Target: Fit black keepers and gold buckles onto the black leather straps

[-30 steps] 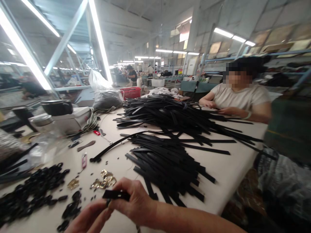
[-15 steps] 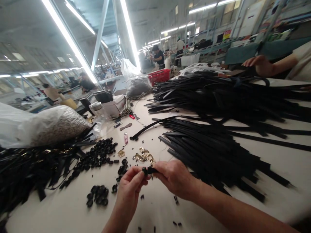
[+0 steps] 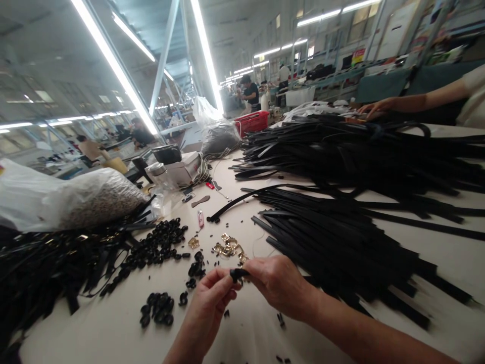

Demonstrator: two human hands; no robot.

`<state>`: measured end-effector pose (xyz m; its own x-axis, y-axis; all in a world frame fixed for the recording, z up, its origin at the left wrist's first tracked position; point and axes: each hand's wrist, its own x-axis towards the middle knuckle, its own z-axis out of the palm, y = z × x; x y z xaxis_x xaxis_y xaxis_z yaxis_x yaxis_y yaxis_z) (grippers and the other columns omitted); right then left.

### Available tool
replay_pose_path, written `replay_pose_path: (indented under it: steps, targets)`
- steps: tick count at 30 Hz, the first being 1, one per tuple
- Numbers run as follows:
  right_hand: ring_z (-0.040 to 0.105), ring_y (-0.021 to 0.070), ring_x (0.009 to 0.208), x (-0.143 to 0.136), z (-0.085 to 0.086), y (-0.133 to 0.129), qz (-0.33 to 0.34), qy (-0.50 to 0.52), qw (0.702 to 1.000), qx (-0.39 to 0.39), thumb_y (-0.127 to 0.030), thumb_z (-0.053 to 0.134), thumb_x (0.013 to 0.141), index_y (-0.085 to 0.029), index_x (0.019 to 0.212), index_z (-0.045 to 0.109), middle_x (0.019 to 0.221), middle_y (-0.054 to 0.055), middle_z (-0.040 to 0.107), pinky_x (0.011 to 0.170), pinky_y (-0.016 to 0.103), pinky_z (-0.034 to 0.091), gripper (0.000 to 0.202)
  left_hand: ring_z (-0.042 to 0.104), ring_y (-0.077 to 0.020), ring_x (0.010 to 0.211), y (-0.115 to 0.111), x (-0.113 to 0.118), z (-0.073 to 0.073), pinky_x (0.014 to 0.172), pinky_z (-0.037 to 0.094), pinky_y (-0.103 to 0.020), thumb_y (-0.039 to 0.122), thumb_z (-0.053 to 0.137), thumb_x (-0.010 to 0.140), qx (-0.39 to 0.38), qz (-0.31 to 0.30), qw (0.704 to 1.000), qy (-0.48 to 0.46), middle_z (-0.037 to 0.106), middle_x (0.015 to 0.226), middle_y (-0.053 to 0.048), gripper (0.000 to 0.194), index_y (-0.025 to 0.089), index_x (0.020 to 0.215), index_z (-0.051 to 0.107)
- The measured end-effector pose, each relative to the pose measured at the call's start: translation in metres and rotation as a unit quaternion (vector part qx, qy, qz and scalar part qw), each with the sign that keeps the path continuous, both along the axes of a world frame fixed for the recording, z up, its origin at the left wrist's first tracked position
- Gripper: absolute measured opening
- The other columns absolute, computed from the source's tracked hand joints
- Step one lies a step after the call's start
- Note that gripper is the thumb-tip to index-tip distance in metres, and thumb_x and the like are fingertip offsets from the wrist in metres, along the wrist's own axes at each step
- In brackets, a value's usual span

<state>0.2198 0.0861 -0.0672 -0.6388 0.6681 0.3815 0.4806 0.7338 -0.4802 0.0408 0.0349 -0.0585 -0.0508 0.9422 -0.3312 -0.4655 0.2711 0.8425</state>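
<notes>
My right hand pinches a black strap close to its end. The fingers of my left hand are closed on the tip of that same strap; any small part between them is hidden. Just beyond the fingers lie gold buckles. Left of my left hand are loose black round pieces, with a larger pile of black pieces behind them. A bundle of black straps lies to the right of my right hand.
A larger strap heap covers the far right, where a co-worker's hand reaches in. At left stand a filled plastic bag, finished-looking straps with gold parts and a clear jar. A red basket stands behind.
The view has shifted slightly, and my hands remain together on the strap. The black piece at my left fingertips is now more covered. The co-worker's hand has reached farther left and down.
</notes>
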Motion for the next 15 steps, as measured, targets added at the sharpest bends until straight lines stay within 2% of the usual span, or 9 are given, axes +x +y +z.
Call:
replay_pose_path:
  steps: [4, 8, 11, 15]
  targets:
    - [0.057, 0.013, 0.061, 0.0, -0.003, -0.001, 0.008, -0.007, 1.0, 0.019, -0.026, 0.036, 0.102, -0.019, 0.083, 0.057, 0.071, 0.001, 0.063, 0.056, 0.026, 0.03, 0.029, 0.05, -0.0079, 0.058, 0.0, 0.003, -0.003, 0.056, 0.041, -0.015, 0.034, 0.09, 0.061, 0.02, 0.006, 1.0, -0.001, 0.06, 0.063, -0.003, 0.034, 0.011, 0.067, 0.067]
    - [0.057, 0.0147, 0.059, 0.0, -0.006, -0.001, 0.006, -0.023, 0.997, 0.073, -0.019, 0.034, 0.1, -0.019, 0.083, 0.057, 0.069, 0.002, 0.061, 0.054, 0.029, 0.028, 0.029, 0.049, -0.0073, 0.052, 0.003, 0.008, -0.009, 0.051, 0.038, -0.015, 0.037, 0.093, 0.055, 0.014, 0.039, 0.999, -0.012, 0.059, 0.056, -0.003, 0.04, 0.011, 0.065, 0.065]
    - [0.055, 0.0151, 0.055, 0.0, -0.007, -0.002, 0.001, -0.024, 0.993, 0.114, -0.013, 0.034, 0.097, -0.019, 0.081, 0.057, 0.068, 0.002, 0.06, 0.052, 0.03, 0.026, 0.029, 0.052, -0.0088, 0.05, 0.007, 0.01, -0.012, 0.048, 0.037, -0.016, 0.038, 0.094, 0.051, 0.007, 0.05, 0.998, -0.024, 0.06, 0.056, -0.002, 0.044, 0.012, 0.064, 0.062]
    - [0.052, 0.0151, 0.052, 0.0, -0.008, -0.001, -0.003, -0.017, 0.991, 0.134, -0.006, 0.035, 0.09, -0.02, 0.083, 0.057, 0.067, 0.001, 0.06, 0.051, 0.03, 0.026, 0.027, 0.058, -0.0112, 0.051, 0.009, 0.008, -0.015, 0.047, 0.037, -0.017, 0.038, 0.096, 0.045, 0.004, 0.054, 0.998, -0.014, 0.065, 0.062, -0.002, 0.048, 0.015, 0.075, 0.066]
